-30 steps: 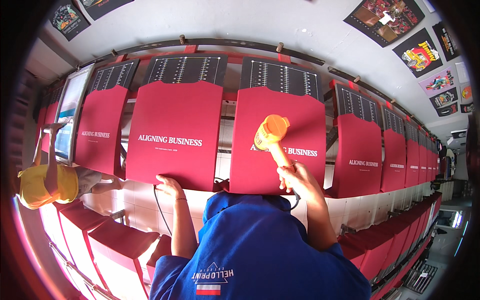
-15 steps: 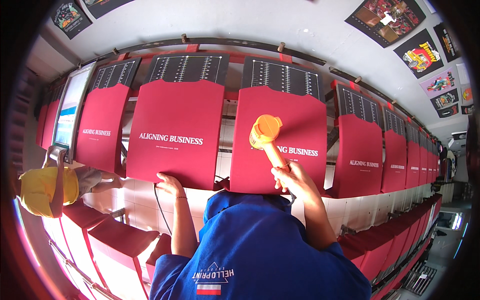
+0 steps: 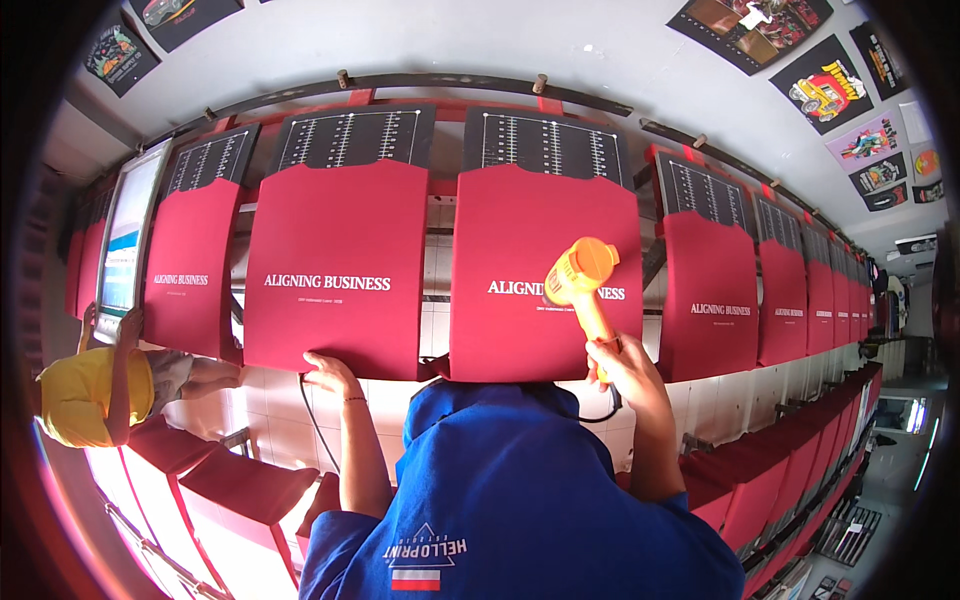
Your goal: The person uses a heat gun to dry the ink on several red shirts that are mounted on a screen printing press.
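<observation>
My right hand [image 3: 627, 374] is wrapped round the handle of an orange-yellow heat gun [image 3: 585, 270]. The gun's head is over a red shirt [image 3: 545, 225] laid flat on a dark board, covering part of the shirt's white print. A black cable leaves the handle's lower end. At the bottom edge of the neighbouring red shirt [image 3: 335, 230], my left hand [image 3: 336, 377] has its fingers bent. Another stretch of black cable [image 3: 318, 425] runs down from those fingers, which appear closed on it.
More red shirts [image 3: 708, 270] on boards line the rack to both sides, with another row [image 3: 245, 485] behind me. At the far left a person in a yellow top [image 3: 85, 395] holds a framed screen [image 3: 128, 240]. Dark printed posters [image 3: 822, 85] hang on the wall.
The heat gun and my right hand have moved to the right and slightly down across the shirt. The view has shifted a little. At far left, the person's arms and the frame have moved.
</observation>
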`<state>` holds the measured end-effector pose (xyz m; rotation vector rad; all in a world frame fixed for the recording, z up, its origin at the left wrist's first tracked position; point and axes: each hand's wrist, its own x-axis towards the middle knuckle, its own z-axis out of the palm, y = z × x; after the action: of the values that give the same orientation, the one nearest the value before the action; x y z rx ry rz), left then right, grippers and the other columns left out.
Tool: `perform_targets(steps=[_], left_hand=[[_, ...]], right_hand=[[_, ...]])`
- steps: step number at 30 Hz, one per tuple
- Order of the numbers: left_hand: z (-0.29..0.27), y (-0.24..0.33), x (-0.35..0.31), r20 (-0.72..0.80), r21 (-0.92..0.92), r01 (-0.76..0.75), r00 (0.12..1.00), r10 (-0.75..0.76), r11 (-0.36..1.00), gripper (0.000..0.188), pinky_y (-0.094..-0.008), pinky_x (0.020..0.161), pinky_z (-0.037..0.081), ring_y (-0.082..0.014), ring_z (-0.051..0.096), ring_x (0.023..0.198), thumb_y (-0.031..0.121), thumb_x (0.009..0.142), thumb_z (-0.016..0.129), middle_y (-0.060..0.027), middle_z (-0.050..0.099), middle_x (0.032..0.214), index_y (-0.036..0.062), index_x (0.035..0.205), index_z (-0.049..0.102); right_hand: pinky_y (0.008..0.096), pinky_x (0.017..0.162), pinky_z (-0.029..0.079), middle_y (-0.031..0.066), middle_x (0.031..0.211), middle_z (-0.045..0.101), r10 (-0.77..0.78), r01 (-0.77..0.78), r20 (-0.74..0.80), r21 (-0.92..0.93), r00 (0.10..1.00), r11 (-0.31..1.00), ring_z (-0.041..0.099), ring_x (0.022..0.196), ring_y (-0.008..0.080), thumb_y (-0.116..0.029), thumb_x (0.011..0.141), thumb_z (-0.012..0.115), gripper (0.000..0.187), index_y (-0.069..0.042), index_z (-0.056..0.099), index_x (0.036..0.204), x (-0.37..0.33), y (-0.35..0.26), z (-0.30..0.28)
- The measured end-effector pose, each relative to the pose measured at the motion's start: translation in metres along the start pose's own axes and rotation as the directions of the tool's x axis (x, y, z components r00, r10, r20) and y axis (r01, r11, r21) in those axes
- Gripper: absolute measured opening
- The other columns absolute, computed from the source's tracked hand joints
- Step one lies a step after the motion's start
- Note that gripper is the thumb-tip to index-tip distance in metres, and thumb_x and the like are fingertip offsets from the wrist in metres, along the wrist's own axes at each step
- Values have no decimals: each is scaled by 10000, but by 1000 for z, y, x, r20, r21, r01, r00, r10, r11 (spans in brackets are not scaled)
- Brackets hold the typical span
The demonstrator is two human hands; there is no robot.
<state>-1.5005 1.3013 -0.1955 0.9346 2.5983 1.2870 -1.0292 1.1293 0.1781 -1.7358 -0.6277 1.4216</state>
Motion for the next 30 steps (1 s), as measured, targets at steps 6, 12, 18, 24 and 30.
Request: perform_targets(steps=[6, 12, 18, 24, 30], left_hand=[[-2, 1, 0, 44, 210, -90, 996, 82, 974, 526, -430, 717, 537, -366, 651, 901, 400, 980, 541, -287, 604, 1038, -112, 1084, 488], [7, 0, 0, 65, 272, -134, 991, 121, 953, 491, -402, 847, 516, -376, 617, 997, 339, 986, 531, -289, 578, 1114, -100, 1197, 470], [10, -11, 8, 209, 400, -105, 978, 21, 911, 429, -388, 958, 490, -366, 567, 1143, 244, 1037, 368, -214, 543, 1288, -23, 1366, 432], [-7, 1, 11, 162, 374, -23, 986, -41, 927, 638, -419, 980, 466, -381, 542, 1185, 419, 1018, 409, -270, 499, 1335, -99, 1388, 360], [-25, 36, 6, 77, -27, 213, 975, -210, 977, 718, -471, 984, 440, -421, 528, 1172, 503, 972, 488, -362, 492, 1274, -152, 1265, 453]], right_hand=[[228, 490, 461, 27, 751, 569, -9, 9, 12, 36, 1000, 999, 598, 612, 97, -254, 939, 633, 269, -2, 566, 1004, -13, 8, 3], [228, 497, 459, 22, 747, 579, 8, -7, -18, 45, 1000, 999, 594, 612, 94, -262, 944, 622, 256, -14, 568, 977, -16, 10, -7], [238, 496, 450, 30, 769, 587, 4, -4, -176, 4, 984, 1000, 606, 625, 119, -241, 949, 583, 237, -13, 563, 1009, -32, 13, -37], [248, 504, 451, 27, 762, 588, 12, -1, -178, 60, 984, 998, 609, 624, 120, -260, 944, 603, 256, -16, 565, 1010, -32, 17, -51], [249, 513, 461, 19, 758, 590, 32, -21, -131, 84, 991, 996, 616, 634, 120, -274, 942, 606, 249, -29, 575, 973, -32, 13, -47]])
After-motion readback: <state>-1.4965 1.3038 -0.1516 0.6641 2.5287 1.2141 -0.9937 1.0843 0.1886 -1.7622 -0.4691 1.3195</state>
